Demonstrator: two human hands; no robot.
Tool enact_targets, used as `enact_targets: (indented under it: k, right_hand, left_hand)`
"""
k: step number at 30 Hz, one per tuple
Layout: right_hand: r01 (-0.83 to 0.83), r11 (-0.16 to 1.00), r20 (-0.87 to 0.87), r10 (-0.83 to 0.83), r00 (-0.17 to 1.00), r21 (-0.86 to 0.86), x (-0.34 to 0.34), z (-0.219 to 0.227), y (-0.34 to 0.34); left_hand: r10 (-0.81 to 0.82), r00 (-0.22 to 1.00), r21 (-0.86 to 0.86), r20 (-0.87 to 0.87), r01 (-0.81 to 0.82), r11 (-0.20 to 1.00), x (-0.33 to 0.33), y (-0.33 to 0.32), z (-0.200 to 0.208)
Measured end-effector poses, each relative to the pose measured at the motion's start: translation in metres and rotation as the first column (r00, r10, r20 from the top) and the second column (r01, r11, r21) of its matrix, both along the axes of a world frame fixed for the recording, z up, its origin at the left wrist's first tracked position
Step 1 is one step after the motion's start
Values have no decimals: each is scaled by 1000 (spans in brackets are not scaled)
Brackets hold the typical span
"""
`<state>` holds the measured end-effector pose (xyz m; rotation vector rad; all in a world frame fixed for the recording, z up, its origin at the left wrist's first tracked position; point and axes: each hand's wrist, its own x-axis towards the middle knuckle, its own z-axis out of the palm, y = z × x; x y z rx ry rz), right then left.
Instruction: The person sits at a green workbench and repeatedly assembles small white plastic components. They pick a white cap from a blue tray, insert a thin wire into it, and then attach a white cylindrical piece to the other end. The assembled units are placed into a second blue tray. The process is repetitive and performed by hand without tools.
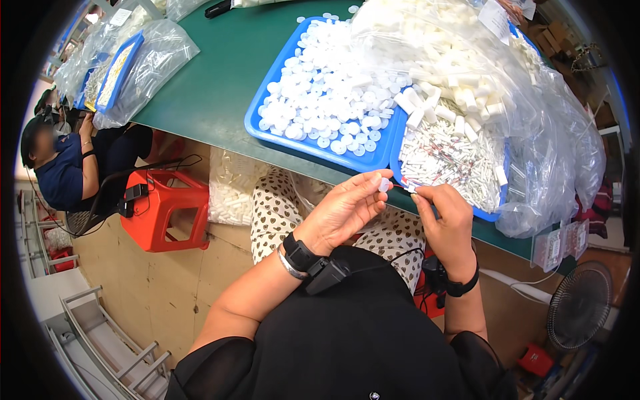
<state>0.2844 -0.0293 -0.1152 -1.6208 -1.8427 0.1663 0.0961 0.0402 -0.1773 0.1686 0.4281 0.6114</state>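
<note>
On the green worktop (213,70), a blue rectangular tray (381,149) of round white discs (327,93) lies left of another blue tray (490,215) of slender white pieces (443,148); behind that, a clear plastic bag (473,57).

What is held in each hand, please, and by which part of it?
Left hand: a translucent white disc, apparently by its rim. Right hand: a small white piece at the fingertips; its gripped part cannot be told.

I see a green table (193,93) carrying two adjoining trays, left blue tray (303,147), right blue tray (489,215), plus black pen-like item (217,9).
</note>
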Motion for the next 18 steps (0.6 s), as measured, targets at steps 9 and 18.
enact_targets:
  k: [9, 18]
  right_hand:
    - [-61, 993, 8, 60, 998, 101, -13, -6, 0]
    - [72, 987, -285, -110, 952, -142, -23, -18, -5]
  left_hand:
    - [-70, 997, 23, -28, 71, 997, 12, -12, 3]
    - [-94, 995, 9, -8, 95, 995, 16, -24, -9]
